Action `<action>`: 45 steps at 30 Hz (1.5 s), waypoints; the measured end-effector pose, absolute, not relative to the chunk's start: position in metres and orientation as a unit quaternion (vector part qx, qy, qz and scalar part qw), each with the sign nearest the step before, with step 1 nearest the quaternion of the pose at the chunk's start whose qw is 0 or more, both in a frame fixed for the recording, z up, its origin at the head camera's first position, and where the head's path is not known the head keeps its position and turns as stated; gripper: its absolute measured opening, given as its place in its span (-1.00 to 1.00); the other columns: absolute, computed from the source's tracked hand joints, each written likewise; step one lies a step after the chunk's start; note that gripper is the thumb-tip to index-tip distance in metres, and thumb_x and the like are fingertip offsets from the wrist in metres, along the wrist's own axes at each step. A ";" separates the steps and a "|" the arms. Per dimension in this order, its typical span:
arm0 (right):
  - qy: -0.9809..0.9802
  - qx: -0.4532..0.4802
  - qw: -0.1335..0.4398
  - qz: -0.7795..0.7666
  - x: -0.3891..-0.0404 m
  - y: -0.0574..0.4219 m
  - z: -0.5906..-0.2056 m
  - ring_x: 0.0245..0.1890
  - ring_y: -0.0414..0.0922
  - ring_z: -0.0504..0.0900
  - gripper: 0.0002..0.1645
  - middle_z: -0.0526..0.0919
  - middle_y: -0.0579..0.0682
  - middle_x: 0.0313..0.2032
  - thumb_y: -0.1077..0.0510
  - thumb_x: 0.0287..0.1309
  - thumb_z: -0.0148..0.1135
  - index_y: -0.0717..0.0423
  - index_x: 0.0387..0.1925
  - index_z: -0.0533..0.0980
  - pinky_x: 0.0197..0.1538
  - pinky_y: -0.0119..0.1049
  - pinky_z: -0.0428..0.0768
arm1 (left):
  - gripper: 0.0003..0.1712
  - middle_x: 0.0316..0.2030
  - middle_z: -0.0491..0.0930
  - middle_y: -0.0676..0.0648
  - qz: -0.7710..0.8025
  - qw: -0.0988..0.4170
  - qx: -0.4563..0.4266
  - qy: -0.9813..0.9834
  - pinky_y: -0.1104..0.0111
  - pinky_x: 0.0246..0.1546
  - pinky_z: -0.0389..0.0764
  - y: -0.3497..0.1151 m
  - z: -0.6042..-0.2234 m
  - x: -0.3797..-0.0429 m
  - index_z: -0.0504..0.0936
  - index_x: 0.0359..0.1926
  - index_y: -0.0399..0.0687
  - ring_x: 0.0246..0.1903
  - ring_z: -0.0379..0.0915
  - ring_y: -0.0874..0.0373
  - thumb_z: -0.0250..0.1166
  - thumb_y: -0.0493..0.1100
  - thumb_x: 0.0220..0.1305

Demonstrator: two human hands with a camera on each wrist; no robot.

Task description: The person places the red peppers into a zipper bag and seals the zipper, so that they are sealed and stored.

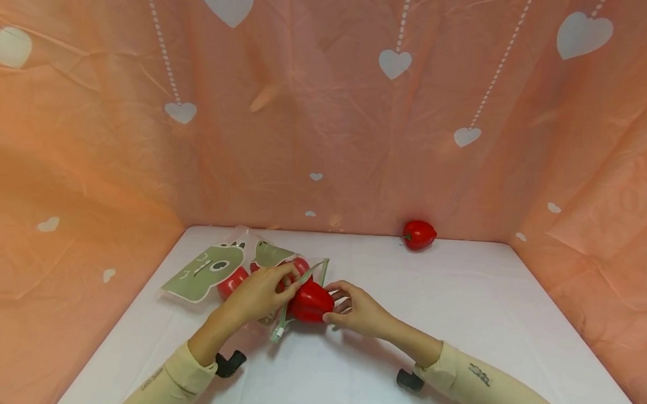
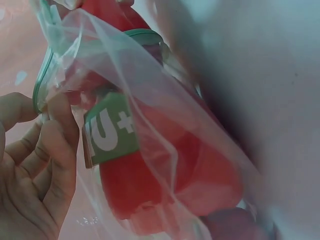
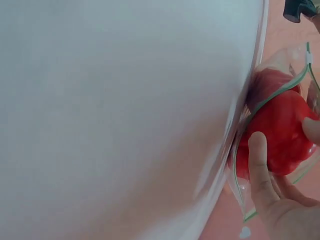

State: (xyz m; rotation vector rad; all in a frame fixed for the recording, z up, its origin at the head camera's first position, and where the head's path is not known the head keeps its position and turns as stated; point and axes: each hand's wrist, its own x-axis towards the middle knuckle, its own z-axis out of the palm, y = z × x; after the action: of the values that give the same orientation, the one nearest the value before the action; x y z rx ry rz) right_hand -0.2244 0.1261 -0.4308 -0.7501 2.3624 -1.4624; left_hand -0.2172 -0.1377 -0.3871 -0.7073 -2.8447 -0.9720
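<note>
My left hand [image 1: 261, 292] pinches the green-edged rim of a clear zip bag [image 1: 278, 333] printed with a green cartoon face. Inside that bag are several red bell peppers, and one shows through the film as a red pepper [image 2: 130, 190] in the left wrist view. With thumb and fingers, my right hand [image 1: 359, 310] holds a red bell pepper [image 1: 311, 304] at the bag's open mouth. In the right wrist view this pepper [image 3: 282, 130] sits partly within the green rim. Its far end is hidden by the bag and the left hand.
Another red bell pepper [image 1: 420, 235] lies at the back right of the white table [image 1: 459, 296], close to the orange cloth backdrop [image 1: 336, 137] with white hearts. Black camera mounts [image 1: 231, 364] show beneath both wrists.
</note>
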 end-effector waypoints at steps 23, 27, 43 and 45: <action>0.753 -0.151 0.183 -0.614 -0.219 0.108 -0.438 -0.12 -0.04 0.80 -0.43 0.75 0.18 -0.04 0.31 0.24 0.49 0.46 0.21 0.49 -0.05 -0.19 0.78 | -0.92 -0.53 0.51 0.22 -0.292 0.077 -0.274 -0.913 0.41 -0.51 0.48 -0.135 -0.383 -0.218 0.62 -0.16 0.04 -0.56 0.38 0.35 0.39 -0.19 0.45; 0.744 -0.148 0.187 -0.624 -0.218 0.108 -0.440 -0.10 -0.04 0.80 -0.41 0.75 0.18 -0.01 0.32 0.25 0.44 0.47 0.26 0.50 -0.01 -0.18 0.77 | -0.93 -0.53 0.52 0.20 -0.294 0.072 -0.270 -0.914 0.41 -0.50 0.49 -0.136 -0.383 -0.218 0.63 -0.14 0.02 -0.56 0.39 0.33 0.38 -0.20 0.45; 0.717 -0.127 0.194 -0.657 -0.217 0.099 -0.441 -0.13 0.02 0.84 -0.44 0.78 0.21 0.00 0.27 0.34 0.41 0.51 0.25 0.50 0.03 -0.23 0.75 | -0.91 -0.51 0.57 0.20 -0.297 0.073 -0.275 -0.911 0.41 -0.53 0.48 -0.134 -0.380 -0.218 0.65 -0.10 -0.01 -0.59 0.39 0.36 0.39 -0.23 0.44; 0.715 -0.133 0.194 -0.658 -0.218 0.097 -0.441 -0.12 0.05 0.85 -0.45 0.78 0.24 0.02 0.27 0.36 0.40 0.51 0.26 0.50 0.04 -0.22 0.75 | -0.91 -0.51 0.58 0.20 -0.296 0.075 -0.275 -0.912 0.40 -0.51 0.48 -0.134 -0.380 -0.218 0.65 -0.11 -0.01 -0.58 0.39 0.36 0.39 -0.23 0.43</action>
State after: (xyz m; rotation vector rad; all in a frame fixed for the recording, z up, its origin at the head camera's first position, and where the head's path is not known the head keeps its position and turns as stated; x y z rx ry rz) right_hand -0.2180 0.0971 -0.4414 -0.3737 2.0050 -1.8456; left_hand -0.2179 -0.1337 -0.3800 -0.8239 -2.7358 -0.8892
